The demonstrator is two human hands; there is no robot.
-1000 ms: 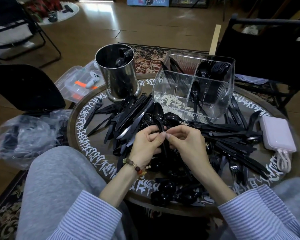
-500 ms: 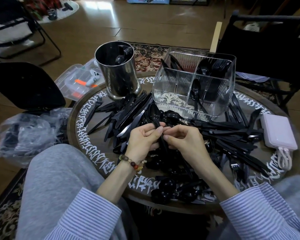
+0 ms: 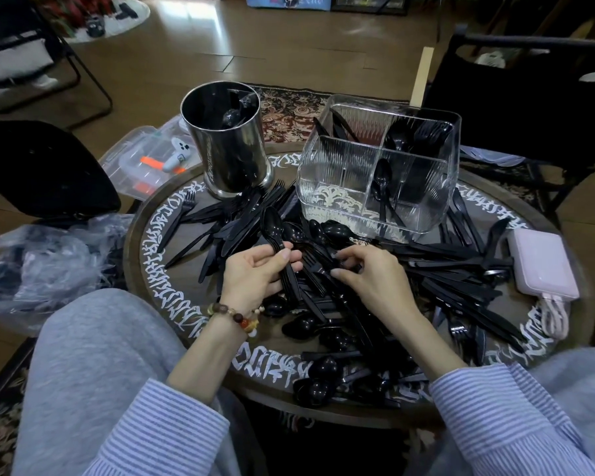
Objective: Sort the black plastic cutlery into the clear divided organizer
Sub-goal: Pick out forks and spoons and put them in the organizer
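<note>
A: Where does everything sit?

B: The clear ribbed plastic divided organizer (image 3: 337,180) stands beyond both hands; the heap of black plastic cutlery (image 3: 437,269) spreads under and around them.

A: And the hands?

B: The left hand (image 3: 255,273) is clamped on a glossy black plastic spoon (image 3: 272,225) by its handle. The right hand (image 3: 368,276) pinches pieces in the heap.

A: Handling?

B: Likely light, stiff, slick; grip mid-handle.

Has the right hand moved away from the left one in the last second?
Yes. The right hand has slid rightward along the table, away from the left hand and its spoon; earlier their fingertips met.
</note>
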